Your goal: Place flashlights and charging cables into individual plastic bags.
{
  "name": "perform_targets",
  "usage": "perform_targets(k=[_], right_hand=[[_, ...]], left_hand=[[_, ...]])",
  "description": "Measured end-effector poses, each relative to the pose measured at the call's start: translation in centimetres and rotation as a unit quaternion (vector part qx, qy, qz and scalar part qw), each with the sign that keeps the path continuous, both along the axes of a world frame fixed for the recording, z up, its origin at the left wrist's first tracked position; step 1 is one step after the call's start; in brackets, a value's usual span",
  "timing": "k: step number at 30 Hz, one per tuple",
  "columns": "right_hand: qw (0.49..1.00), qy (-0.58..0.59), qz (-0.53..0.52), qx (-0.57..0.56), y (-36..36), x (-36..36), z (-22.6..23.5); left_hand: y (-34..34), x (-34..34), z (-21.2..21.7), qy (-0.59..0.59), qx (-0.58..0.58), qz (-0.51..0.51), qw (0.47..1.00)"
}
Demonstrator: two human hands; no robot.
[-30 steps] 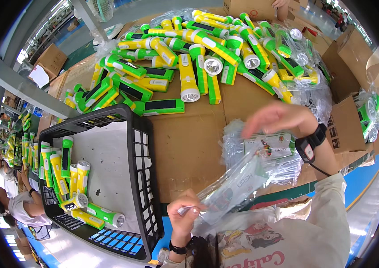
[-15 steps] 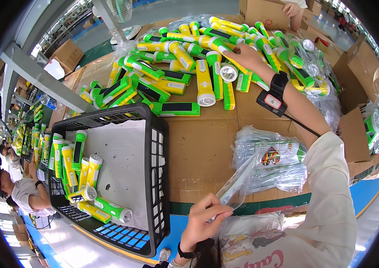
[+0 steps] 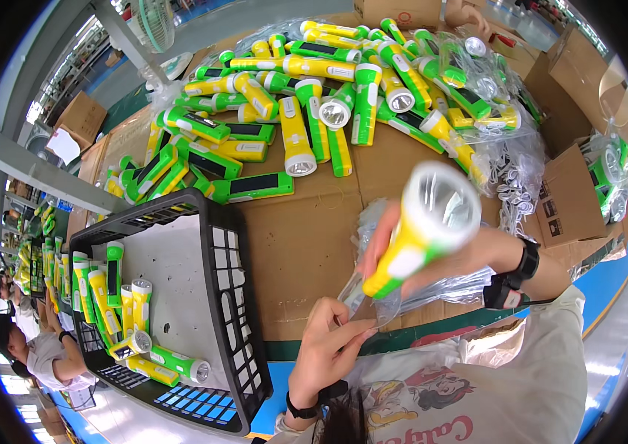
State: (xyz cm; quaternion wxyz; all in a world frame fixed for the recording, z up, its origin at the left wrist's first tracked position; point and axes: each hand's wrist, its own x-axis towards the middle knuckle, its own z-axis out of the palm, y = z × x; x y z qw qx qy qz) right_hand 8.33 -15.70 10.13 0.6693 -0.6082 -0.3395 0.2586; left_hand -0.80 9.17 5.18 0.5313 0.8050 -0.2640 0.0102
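Observation:
My right hand (image 3: 469, 257) grips a yellow and green flashlight (image 3: 406, 248), its white-rimmed lens tilted up and its green tail pointing down at a clear plastic bag (image 3: 388, 314). The bag's mouth is pinched in my left hand (image 3: 325, 344), just below the flashlight. Whether the tail is inside the bag I cannot tell. Under my right forearm lies a stack of clear plastic bags (image 3: 466, 287), partly hidden. Beyond my hands a big pile of yellow and green flashlights (image 3: 299, 140) covers the far side of the cardboard-topped table (image 3: 306, 244).
At the left stands a black plastic crate (image 3: 218, 222) holding several flashlights. White coiled cables (image 3: 518, 200) and open cardboard boxes (image 3: 569, 196) are at the right. A grey metal post (image 3: 47, 174) rises at the left, with a co-worker (image 3: 47, 355) beyond the crate.
My right hand has come back from the pile with a flashlight, bringing it over the plastic bag in my left hand. The whole view has shifted slightly.

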Motion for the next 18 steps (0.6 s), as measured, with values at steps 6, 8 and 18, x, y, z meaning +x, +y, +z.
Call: perform_targets(k=[6, 8, 18], right_hand=[[0.814, -0.464, -0.023, -0.349, -1.7, -3.6, -1.4], [0.780, -0.484, -0.065, -0.391, -1.8, -4.8, -0.9], [0.693, -0.489, -0.140, -0.511, -2.9, -5.8, -2.2]], left_hand=[[-0.8, -0.2, 0.3, -0.025, 0.019, -0.025, 0.999], [-1.1, -0.1, 0.1, -0.041, 0.019, -0.041, 0.998], [-5.1, 1.5, -0.2, -0.038, 0.088, -0.017, 0.995]])
